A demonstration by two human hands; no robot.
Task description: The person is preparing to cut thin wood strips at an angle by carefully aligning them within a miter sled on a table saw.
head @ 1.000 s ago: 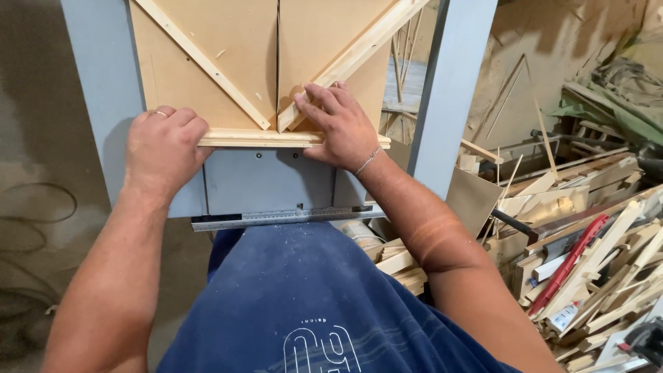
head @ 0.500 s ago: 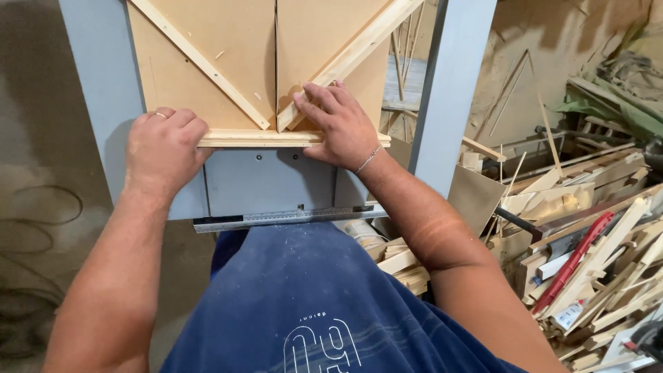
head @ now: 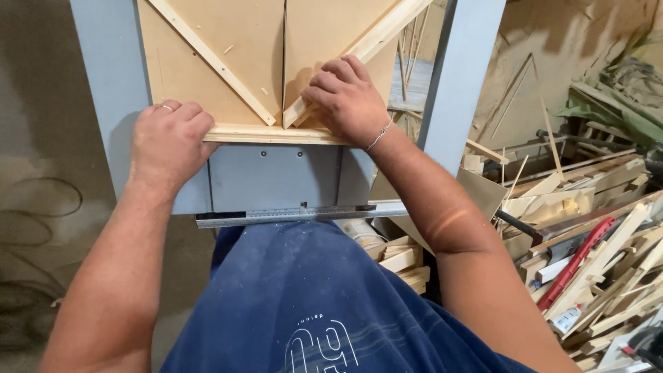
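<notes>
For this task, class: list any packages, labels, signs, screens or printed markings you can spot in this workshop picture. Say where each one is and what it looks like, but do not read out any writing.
Metal ruler strip: along the front edge of the grey machine table, long, thin, silver with fine marks.
Shirt print: on the person's blue shirt, bottom centre, white outlined shapes.
Small label: among the wood offcuts at lower right, white with blue; details too small to tell.
No screens or signs are visible.
</notes>
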